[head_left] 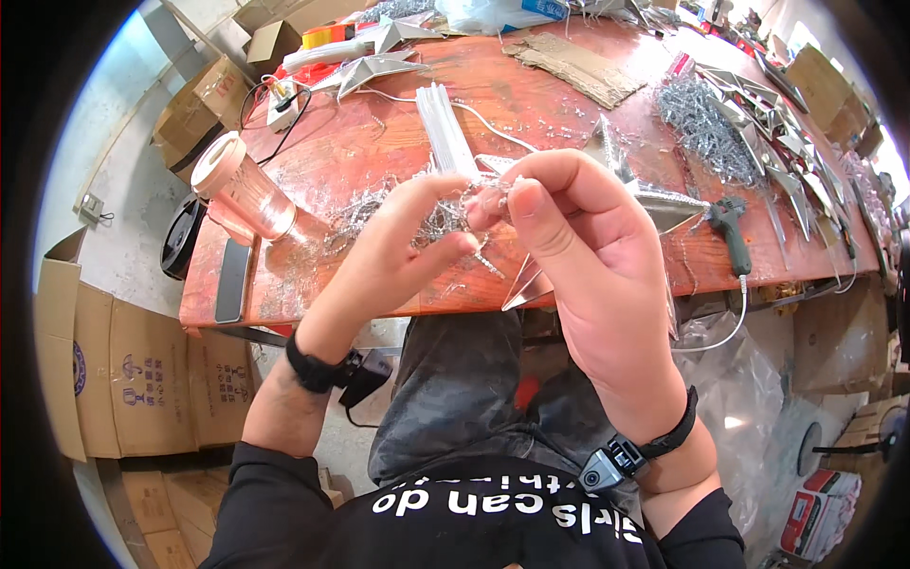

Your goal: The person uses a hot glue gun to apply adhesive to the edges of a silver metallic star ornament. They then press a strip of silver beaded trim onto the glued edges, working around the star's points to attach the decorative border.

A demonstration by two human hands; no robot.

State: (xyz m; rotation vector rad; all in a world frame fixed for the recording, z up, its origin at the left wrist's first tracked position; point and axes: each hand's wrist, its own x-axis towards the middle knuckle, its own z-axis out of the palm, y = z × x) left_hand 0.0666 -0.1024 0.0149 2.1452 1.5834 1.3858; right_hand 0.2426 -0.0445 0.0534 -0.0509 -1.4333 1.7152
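Note:
Up over the table's near edge, my two hands are close together on a thin, sparkly silver trim strand. My right hand pinches a small bunch of it between thumb and forefinger. The thumb and forefinger of my left hand close around another part, with a short end hanging below. Behind and partly hidden by my right hand lies a silver, faceted star. A loose heap of silver strands lies on the table beyond my left hand. A bundle of white glue sticks is just past my fingertips.
On the red wooden table, a lidded cup and a phone are at left. A corded glue gun lies right, below a silver tinsel pile and several star pieces. Torn cardboard lies far back.

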